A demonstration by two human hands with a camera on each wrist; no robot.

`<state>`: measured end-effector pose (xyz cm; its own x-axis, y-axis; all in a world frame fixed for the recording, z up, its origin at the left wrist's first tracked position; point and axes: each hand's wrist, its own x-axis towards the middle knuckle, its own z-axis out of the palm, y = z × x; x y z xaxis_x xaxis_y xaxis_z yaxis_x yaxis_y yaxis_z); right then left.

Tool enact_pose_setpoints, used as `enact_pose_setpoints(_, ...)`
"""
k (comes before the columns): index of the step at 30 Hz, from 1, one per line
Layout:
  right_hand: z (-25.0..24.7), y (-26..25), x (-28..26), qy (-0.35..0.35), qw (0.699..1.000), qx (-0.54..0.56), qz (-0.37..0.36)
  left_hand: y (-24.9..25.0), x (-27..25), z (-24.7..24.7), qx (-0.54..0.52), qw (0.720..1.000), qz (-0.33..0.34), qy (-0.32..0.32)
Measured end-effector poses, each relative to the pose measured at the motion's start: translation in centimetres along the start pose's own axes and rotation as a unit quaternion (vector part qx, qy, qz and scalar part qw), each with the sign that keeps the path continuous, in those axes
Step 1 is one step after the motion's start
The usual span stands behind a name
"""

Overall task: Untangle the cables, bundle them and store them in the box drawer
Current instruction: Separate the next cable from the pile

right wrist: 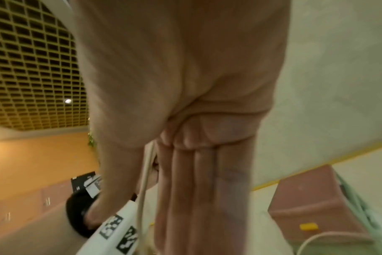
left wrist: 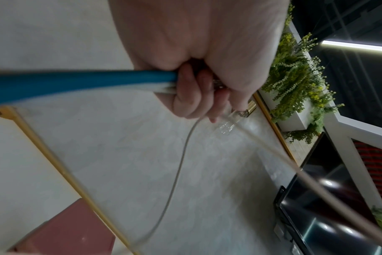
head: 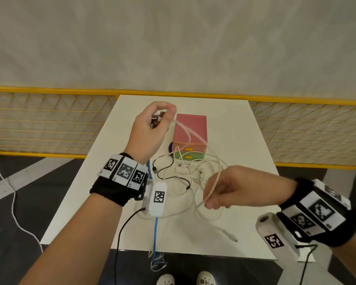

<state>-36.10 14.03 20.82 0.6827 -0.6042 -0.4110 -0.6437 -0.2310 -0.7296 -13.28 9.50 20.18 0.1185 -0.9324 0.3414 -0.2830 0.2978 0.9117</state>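
Observation:
My left hand (head: 163, 117) is raised above the table's far left and grips several cable plugs, a blue cable (head: 155, 225) and a beige cable (head: 190, 132). In the left wrist view the blue cable (left wrist: 76, 82) and the beige cable (left wrist: 179, 172) leave the curled fingers (left wrist: 190, 96). My right hand (head: 209, 199) hovers lower right and pinches the same beige cable (right wrist: 144, 174) between thumb and fingers. A tangle of white and black cables (head: 179, 175) lies on the white table (head: 245, 140). Behind it stands the pink box (head: 190, 130) with a green drawer (head: 197, 156), which looks closed.
A yellow mesh fence (head: 49, 120) runs behind the table. A loose white plug end (head: 230, 236) lies near the front edge. A white cord (head: 12, 202) trails on the dark floor at left. Shoes (head: 185, 279) show below the table's front edge.

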Motion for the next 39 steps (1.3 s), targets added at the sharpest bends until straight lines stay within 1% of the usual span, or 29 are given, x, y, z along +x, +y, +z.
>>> enact_pose_setpoints(2, -0.2, 0.0, -0.9, -0.041, 0.989, -0.129, 0.055, 0.7, -0.9, 0.1, -0.02, 0.999, 0.01, -0.046)
enact_pose_setpoints(3, -0.5, 0.0, -1.3, -0.039, 0.983, -0.165, 0.074, 1.1, -1.3, 0.2, -0.027, 0.997, 0.018, -0.067)
enact_pose_setpoints(4, -0.8, 0.0, -1.6, -0.008, 0.98, -0.184, 0.077, 1.6, -1.7, 0.3, -0.034, 0.995, 0.026, -0.086)
enact_pose_setpoints(5, -1.2, -0.1, -1.7, 0.048, 0.978, -0.192, 0.061, 2.2, -2.1, 0.5, -0.045, 0.993, 0.033, -0.105)
enact_pose_setpoints(7, -1.6, -0.2, -1.5, 0.179, 0.968, -0.173, -0.01, 3.3, -2.8, 0.9, -0.09, 0.984, 0.033, -0.148)
enact_pose_setpoints(8, -1.6, -0.5, -1.3, 0.218, 0.964, -0.144, -0.047, 3.8, -3.1, 1.1, -0.123, 0.977, 0.024, -0.172)
enact_pose_setpoints(9, -1.5, -0.9, -0.9, 0.228, 0.964, -0.107, -0.08, 4.4, -3.4, 1.4, -0.156, 0.969, 0.012, -0.192)
enact_pose_setpoints(10, -1.1, -1.3, -0.4, 0.214, 0.968, -0.068, -0.112, 4.9, -3.5, 1.6, -0.185, 0.961, 0.003, -0.206)
enact_pose_setpoints(12, -0.1, -2.0, 0.6, 0.162, 0.972, -0.007, -0.168, 5.7, -3.8, 2.1, -0.232, 0.949, -0.007, -0.215)
enact_pose_setpoints(14, 1.4, -2.5, 1.9, 0.132, 0.969, 0.068, -0.197, 6.1, -3.8, 2.4, -0.252, 0.946, -0.007, -0.201)
enact_pose_setpoints(16, 2.8, -2.8, 2.9, 0.102, 0.959, 0.175, -0.199, 6.2, -3.7, 2.4, -0.248, 0.951, -0.007, -0.184)
enact_pose_setpoints(18, 3.8, -2.7, 3.9, 0.088, 0.947, 0.233, -0.202, 6.1, -3.5, 2.4, -0.232, 0.957, -0.01, -0.172)
enact_pose_setpoints(20, 4.6, -2.3, 4.6, 0.107, 0.948, 0.217, -0.208, 5.9, -3.2, 2.2, -0.22, 0.963, -0.011, -0.155)
enact_pose_setpoints(22, 5.4, -1.4, 5.2, 0.136, 0.958, 0.152, -0.201, 5.6, -2.7, 1.8, -0.226, 0.966, -0.01, -0.124)
enact_pose_setpoints(23, 5.7, -0.7, 5.6, 0.141, 0.966, 0.121, -0.183, 5.5, -2.3, 1.6, -0.23, 0.967, -0.008, -0.106)
enact_pose_setpoints(26, 6.0, 1.9, 6.3, 0.106, 0.987, 0.026, -0.121, 5.1, -1.5, 0.9, -0.243, 0.968, -0.005, -0.069)
enact_pose_setpoints(28, 5.1, 2.7, 6.6, 0.076, 0.991, -0.017, -0.104, 4.9, -1.4, 1.0, -0.241, 0.969, -0.005, -0.059)
enact_pose_setpoints(29, 4.6, 2.4, 6.6, 0.074, 0.991, -0.004, -0.116, 4.7, -1.5, 1.2, -0.231, 0.971, -0.007, -0.058)
enact_pose_setpoints(30, 4.0, 1.6, 6.7, 0.079, 0.986, 0.034, -0.141, 4.6, -1.6, 1.5, -0.217, 0.974, -0.01, -0.06)
enact_pose_setpoints(32, 3.1, -0.2, 6.9, 0.094, 0.965, 0.144, -0.197, 4.1, -2.0, 2.3, -0.19, 0.979, -0.02, -0.072)
enact_pose_setpoints(33, 2.8, -1.0, 7.0, 0.096, 0.953, 0.191, -0.213, 3.8, -2.2, 2.6, -0.177, 0.981, -0.023, -0.08)
enact_pose_setpoints(35, 2.9, -1.8, 7.4, 0.1, 0.945, 0.231, -0.211, 3.5, -2.3, 2.9, -0.158, 0.984, -0.025, -0.082)
enact_pose_setpoints(36, 3.3, -1.7, 7.6, 0.107, 0.949, 0.216, -0.204, 3.4, -2.2, 2.8, -0.155, 0.985, -0.025, -0.073)
enact_pose_setpoints(38, 4.7, -0.7, 8.0, 0.122, 0.966, 0.128, -0.189, 3.4, -1.8, 2.0, -0.164, 0.986, -0.021, -0.034)
enact_pose_setpoints(39, 5.5, 0.3, 8.1, 0.117, 0.973, 0.085, -0.182, 3.4, -1.5, 1.4, -0.171, 0.985, -0.014, -0.01)
